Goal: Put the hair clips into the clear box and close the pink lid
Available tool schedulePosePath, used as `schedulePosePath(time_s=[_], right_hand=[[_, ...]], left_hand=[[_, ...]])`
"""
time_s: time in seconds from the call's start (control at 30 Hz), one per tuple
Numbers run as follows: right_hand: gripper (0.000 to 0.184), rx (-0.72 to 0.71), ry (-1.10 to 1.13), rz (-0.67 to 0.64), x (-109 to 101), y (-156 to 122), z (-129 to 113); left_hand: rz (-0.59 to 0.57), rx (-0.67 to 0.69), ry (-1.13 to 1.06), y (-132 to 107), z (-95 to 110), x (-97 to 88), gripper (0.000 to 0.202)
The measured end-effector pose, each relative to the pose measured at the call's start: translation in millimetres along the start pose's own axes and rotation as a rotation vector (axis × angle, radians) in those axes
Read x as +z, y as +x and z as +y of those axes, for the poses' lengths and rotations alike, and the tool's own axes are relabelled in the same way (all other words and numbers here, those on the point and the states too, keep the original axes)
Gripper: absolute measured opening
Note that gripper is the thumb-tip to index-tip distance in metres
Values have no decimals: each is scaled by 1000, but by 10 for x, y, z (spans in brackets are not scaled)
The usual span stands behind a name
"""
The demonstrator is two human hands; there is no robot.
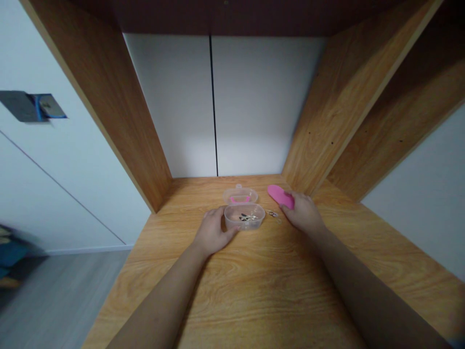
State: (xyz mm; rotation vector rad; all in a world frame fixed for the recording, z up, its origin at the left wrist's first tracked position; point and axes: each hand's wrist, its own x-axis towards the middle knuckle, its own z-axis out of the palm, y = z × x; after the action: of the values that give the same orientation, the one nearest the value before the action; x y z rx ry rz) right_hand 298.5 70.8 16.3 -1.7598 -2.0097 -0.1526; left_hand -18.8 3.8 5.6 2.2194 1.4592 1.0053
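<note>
A small clear plastic box (232, 224) stands on the wooden surface with its lid (240, 193) flipped back behind it; a pink handle (240, 199) shows at the lid. Inside lie several small metallic clips (248, 217), dark and gold-toned. My left hand (213, 230) is closed around the box's left end, thumb along the front. To the right, my right hand (302, 210) grips the near end of a flat pink oval object (279, 195), whose kind I cannot make out. Between that hand and the box, a few more small clips (272, 214) lie on the wood.
The wooden desktop (254, 291) runs into a recess between a left side panel (109, 97) and a right side panel (337, 106). A dark shelf (225, 17) overhangs it. A white back wall (254, 106) closes the recess.
</note>
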Motion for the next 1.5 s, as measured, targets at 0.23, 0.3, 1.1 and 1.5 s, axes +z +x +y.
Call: schedulePosePath(time_s=[0.23,0.3,1.1,1.5], right_hand=[[33,-348,424,165,-160,-141,-435],[29,-449,474,104,-187,-211,-546],[33,-690,487,-95,-83,-313,-682],[33,-710,473,-98,-15,-283,-641]], left_hand=[[-19,9,14,-11,-2,0,52],[-18,21,15,-10,-9,7,52],[64,31,9,-19,24,3,61],[96,220,94,-22,152,-84,47]])
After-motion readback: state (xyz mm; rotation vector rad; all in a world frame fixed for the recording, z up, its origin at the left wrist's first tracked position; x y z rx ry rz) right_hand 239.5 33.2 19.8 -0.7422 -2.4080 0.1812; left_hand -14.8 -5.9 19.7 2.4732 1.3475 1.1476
